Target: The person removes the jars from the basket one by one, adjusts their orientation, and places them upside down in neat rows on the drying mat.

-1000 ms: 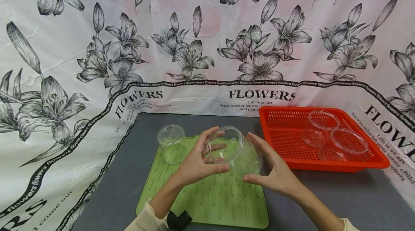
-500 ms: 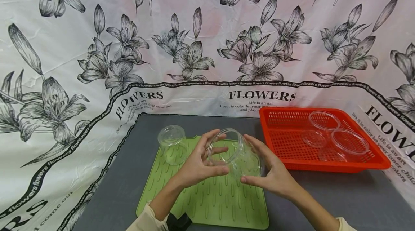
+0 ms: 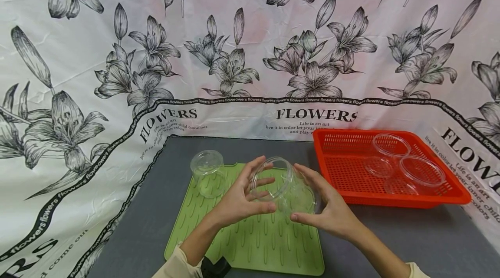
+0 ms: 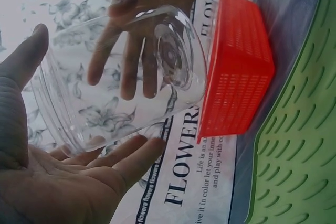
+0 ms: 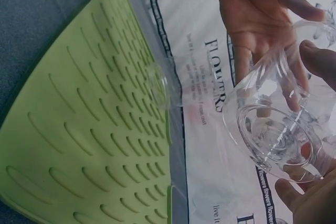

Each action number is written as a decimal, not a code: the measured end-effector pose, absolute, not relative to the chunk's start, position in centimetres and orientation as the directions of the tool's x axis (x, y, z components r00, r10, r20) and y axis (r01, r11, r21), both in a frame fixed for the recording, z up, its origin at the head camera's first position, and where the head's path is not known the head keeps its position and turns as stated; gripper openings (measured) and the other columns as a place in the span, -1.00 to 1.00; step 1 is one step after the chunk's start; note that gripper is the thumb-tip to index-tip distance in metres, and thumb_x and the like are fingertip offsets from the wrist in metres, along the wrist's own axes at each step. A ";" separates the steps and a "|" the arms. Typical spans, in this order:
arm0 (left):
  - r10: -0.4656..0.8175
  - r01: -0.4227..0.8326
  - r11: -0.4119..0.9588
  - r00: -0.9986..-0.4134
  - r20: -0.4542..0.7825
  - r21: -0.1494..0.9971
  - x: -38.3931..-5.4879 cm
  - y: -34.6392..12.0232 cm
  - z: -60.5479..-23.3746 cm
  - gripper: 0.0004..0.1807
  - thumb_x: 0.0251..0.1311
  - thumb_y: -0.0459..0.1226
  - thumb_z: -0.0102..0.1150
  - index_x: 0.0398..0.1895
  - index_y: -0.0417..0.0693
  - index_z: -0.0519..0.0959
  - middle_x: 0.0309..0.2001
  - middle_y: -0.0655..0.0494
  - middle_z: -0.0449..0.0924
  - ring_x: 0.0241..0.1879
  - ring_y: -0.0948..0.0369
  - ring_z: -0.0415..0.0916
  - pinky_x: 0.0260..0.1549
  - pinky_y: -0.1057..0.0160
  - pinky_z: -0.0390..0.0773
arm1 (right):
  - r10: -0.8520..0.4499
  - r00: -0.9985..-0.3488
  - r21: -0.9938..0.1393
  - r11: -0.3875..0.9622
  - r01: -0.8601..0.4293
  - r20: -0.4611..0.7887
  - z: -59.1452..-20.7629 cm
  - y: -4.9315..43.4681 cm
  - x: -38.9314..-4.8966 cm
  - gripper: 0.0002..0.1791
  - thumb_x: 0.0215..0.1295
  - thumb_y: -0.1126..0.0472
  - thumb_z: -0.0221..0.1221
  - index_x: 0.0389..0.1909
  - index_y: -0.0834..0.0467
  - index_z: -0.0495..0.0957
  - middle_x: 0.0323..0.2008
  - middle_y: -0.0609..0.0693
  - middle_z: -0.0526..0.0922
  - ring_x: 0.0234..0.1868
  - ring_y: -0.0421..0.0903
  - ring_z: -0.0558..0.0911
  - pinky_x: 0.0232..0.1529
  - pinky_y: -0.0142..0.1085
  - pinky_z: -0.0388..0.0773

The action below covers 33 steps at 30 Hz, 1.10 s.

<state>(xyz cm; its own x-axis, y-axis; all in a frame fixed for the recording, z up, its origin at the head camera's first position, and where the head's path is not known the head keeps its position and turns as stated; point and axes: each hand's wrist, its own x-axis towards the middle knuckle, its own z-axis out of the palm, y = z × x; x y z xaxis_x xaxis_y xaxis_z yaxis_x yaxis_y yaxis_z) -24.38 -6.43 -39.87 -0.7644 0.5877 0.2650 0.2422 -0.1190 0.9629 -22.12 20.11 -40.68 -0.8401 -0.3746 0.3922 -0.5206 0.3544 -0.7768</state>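
In the head view a clear plastic cup (image 3: 298,200) is held tilted above the green ribbed mat (image 3: 250,247), its round mouth facing left. My left hand (image 3: 242,197) holds the rim end, thumb in front and fingers behind. At the base end, my right hand (image 3: 332,208) grips with curled fingers and thumb. The left wrist view has the cup (image 4: 181,51) sideways, with the other hand's fingers seen through it. Its ringed base (image 5: 268,135) faces the right wrist camera. Another clear cup (image 3: 208,174) stands at the mat's far left corner.
A red perforated basket (image 3: 390,200) sits on the grey table at the right. Inside it are two clear cups, one farther back (image 3: 390,145) and one nearer (image 3: 422,171). A flower-printed sheet (image 3: 234,117) hangs behind the table.
Both hands and the cup have dipped very slightly. The right hand has shifted a little to the left along the cup. The basket and the standing cup stay put.
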 end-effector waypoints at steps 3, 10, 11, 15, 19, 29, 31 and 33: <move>0.568 0.281 -0.080 -0.776 0.275 0.956 -24.4 -6.5 -39.9 0.19 0.10 0.07 0.50 0.64 0.37 -0.14 0.65 0.16 -0.05 0.57 -0.06 0.14 0.49 -0.05 0.30 | -0.381 -0.835 -0.771 0.357 -0.528 0.396 -40.8 20.2 -22.1 0.12 0.00 0.20 0.59 0.57 -0.14 0.18 0.51 -0.14 0.31 0.49 -0.32 0.31 0.36 -0.47 0.32; 0.529 0.362 -0.025 -0.786 0.319 0.932 -24.6 -6.7 -39.7 0.14 0.08 0.17 0.46 0.63 0.41 -0.06 0.64 0.20 -0.05 0.60 0.00 0.06 0.53 -0.12 0.18 | -0.383 -0.832 -0.741 0.398 -0.541 0.402 -40.9 20.3 -22.1 0.13 -0.04 0.14 0.61 0.55 -0.18 0.20 0.43 -0.10 0.39 0.37 -0.22 0.44 0.26 -0.22 0.49; 0.527 0.371 -0.020 -0.785 0.326 0.928 -24.6 -6.8 -39.7 0.12 0.09 0.18 0.46 0.62 0.41 -0.05 0.64 0.19 -0.05 0.61 -0.02 0.04 0.53 -0.13 0.17 | -0.381 -0.832 -0.736 0.405 -0.543 0.404 -40.9 20.3 -22.1 0.13 -0.05 0.13 0.61 0.55 -0.20 0.20 0.42 -0.10 0.40 0.35 -0.22 0.45 0.24 -0.23 0.49; 0.513 0.418 0.036 -0.787 0.342 0.908 -24.7 -6.8 -39.3 0.08 0.11 0.19 0.44 0.61 0.41 0.01 0.63 0.22 -0.03 0.61 -0.01 0.01 0.52 -0.13 0.19 | -0.384 -0.823 -0.709 0.428 -0.560 0.419 -41.1 20.3 -22.2 0.13 -0.07 0.10 0.63 0.55 -0.14 0.23 0.38 -0.09 0.44 0.25 -0.26 0.48 0.14 -0.25 0.54; 0.493 0.457 0.155 -0.804 0.332 0.876 -24.6 -6.6 -38.8 0.02 0.08 0.17 0.47 0.58 0.49 0.11 0.62 0.30 0.00 0.60 0.04 0.04 0.48 -0.14 0.26 | -0.393 -0.809 -0.659 0.472 -0.586 0.438 -41.2 20.2 -22.3 0.13 -0.10 0.05 0.64 0.53 -0.09 0.26 0.36 -0.08 0.46 0.23 -0.23 0.49 0.09 -0.16 0.58; 0.464 0.415 0.403 -0.861 0.208 0.816 -23.7 -5.6 -38.4 -0.05 -0.03 0.14 0.55 0.43 0.79 0.23 0.59 0.37 0.08 0.55 0.14 0.16 0.32 -0.13 0.45 | -0.421 -0.790 -0.585 0.531 -0.613 0.445 -41.9 20.0 -22.3 0.15 -0.13 0.01 0.65 0.53 -0.14 0.26 0.39 -0.12 0.43 0.31 -0.11 0.44 0.11 0.12 0.57; 0.480 0.418 0.407 -0.854 0.199 0.813 -23.7 -5.6 -38.4 -0.08 -0.01 0.14 0.54 0.43 0.78 0.24 0.59 0.35 0.10 0.54 0.14 0.18 0.29 -0.14 0.48 | -0.427 -0.785 -0.577 0.531 -0.620 0.449 -41.9 20.0 -22.3 0.14 -0.13 0.03 0.65 0.53 -0.11 0.27 0.39 -0.10 0.44 0.32 -0.08 0.44 0.12 0.16 0.56; 0.494 0.422 0.406 -0.848 0.194 0.811 -23.7 -5.6 -38.4 -0.10 0.01 0.13 0.53 0.43 0.75 0.26 0.59 0.33 0.11 0.53 0.14 0.19 0.26 -0.13 0.51 | -0.427 -0.786 -0.579 0.532 -0.618 0.447 -42.0 20.0 -22.2 0.16 -0.15 0.08 0.66 0.53 -0.10 0.27 0.39 -0.10 0.44 0.33 -0.08 0.43 0.13 0.19 0.54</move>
